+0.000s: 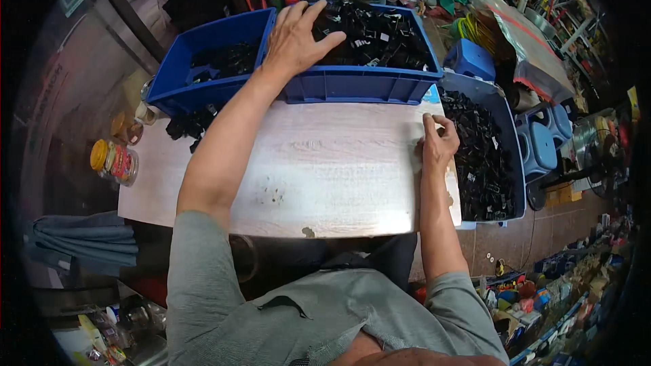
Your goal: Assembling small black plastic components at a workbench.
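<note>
My left hand (295, 39) reaches over the inner side of two blue bins, its fingers spread apart and nothing visible in them. Below it, the right-hand blue bin (359, 85) holds many small black pieces (383, 34) with pale bits among them; their kind is too small to tell. Fewer black pieces lie in the left-hand blue bin (203, 88). At the right edge of the pale wooden table (325, 176), my right hand (441, 141) is closed, fingers curled toward the thumb. Whatever it may hold is hidden.
A large tub (521, 183) of black pieces stands beyond the table's right edge. Loose black pieces (190, 125) lie beside the left bin. A jar with a yellow lid (114, 161) stands at the table's left side. Blue stools (540, 146) stand at the right.
</note>
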The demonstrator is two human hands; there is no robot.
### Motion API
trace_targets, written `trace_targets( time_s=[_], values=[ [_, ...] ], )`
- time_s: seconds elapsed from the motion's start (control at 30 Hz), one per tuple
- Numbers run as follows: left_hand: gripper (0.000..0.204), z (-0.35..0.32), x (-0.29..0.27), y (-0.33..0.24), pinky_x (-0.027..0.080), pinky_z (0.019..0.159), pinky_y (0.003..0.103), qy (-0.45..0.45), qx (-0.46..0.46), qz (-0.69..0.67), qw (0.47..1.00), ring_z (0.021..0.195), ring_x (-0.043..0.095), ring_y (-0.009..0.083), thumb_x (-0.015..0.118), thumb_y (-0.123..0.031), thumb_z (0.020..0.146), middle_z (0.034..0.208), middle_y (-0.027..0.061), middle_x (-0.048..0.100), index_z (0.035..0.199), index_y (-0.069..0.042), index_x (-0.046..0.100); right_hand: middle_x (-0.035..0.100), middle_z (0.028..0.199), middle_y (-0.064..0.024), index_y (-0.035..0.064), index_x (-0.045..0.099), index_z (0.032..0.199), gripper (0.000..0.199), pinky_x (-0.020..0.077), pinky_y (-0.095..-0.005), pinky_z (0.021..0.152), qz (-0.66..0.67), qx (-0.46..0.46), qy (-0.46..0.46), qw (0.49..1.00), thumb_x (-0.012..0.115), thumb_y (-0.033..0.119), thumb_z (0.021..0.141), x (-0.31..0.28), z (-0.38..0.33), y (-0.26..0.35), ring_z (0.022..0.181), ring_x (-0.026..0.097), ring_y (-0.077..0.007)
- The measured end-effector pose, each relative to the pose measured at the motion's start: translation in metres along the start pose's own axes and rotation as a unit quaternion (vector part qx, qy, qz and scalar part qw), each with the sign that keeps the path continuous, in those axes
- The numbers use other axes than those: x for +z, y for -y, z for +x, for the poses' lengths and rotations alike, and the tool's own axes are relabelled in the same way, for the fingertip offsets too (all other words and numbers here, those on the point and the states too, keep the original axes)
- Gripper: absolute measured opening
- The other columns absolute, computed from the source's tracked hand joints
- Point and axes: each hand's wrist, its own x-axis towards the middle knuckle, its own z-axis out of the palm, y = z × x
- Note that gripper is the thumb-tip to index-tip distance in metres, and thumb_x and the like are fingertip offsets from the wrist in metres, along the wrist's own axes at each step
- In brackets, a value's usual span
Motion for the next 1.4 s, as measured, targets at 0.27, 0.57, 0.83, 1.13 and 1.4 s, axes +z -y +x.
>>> trace_targets(
  time_s=[0.27,0.57,0.83,1.13,1.4],
  values=[
    [0.096,0.073,0.079,0.036,0.036,0.117,0.054,0.161,-0.012,0.087,0.983,0.143,0.039,0.0395,0.064,-0.08,0.077,0.15,0.0175,0.05,0.154,-0.025,0.045,0.053,0.062,0.0015,0.0027,0.069,0.096,0.029,0.0358,-0.0257,0.04,0.017,0.025,0.006,1.0,0.083,0.027,0.086,0.002,0.004,-0.008,0.045,0.049,-0.0078],
    [0.101,0.077,0.101,0.031,0.043,0.109,0.06,0.316,-0.044,0.066,0.945,0.136,0.051,0.0405,0.059,-0.088,0.073,0.146,0.0179,0.053,0.155,-0.029,0.042,0.053,0.061,0.002,0.0027,0.068,0.093,0.024,0.0373,-0.0262,0.038,0.023,0.008,0.004,1.0,0.082,0.022,0.088,0.0,0.011,-0.02,0.044,0.048,-0.0074],
    [0.087,0.052,0.068,0.0,0.043,0.109,0.057,0.344,-0.03,0.106,0.932,0.134,0.05,0.0411,0.065,-0.079,0.075,0.148,0.0141,0.05,0.144,-0.025,0.057,0.053,0.06,0.0021,0.0023,0.068,0.092,0.023,0.0384,-0.0246,0.04,0.028,-0.002,0.003,1.0,0.081,0.021,0.088,0.002,0.01,-0.016,0.045,0.049,-0.0068],
    [0.058,0.036,0.075,-0.008,0.051,0.1,0.053,0.224,0.001,0.095,0.97,0.121,0.057,0.0439,0.07,-0.049,0.075,0.132,0.018,0.058,0.124,-0.021,0.073,0.053,0.059,0.0015,0.0042,0.069,0.091,0.02,0.0378,-0.0237,0.041,0.053,0.02,0.007,0.998,0.081,0.02,0.087,-0.002,0.01,-0.011,0.045,0.051,-0.0078],
    [0.062,0.037,0.068,-0.018,0.048,0.102,0.058,0.297,-0.065,0.112,0.946,0.122,0.057,0.0436,0.071,-0.049,0.075,0.144,0.0179,0.052,0.128,-0.018,0.071,0.053,0.061,0.0022,0.0032,0.069,0.091,0.02,0.0383,-0.0226,0.043,0.056,0.003,0.013,0.998,0.081,0.019,0.088,0.0,0.01,-0.011,0.046,0.049,-0.0069]
  ],
)
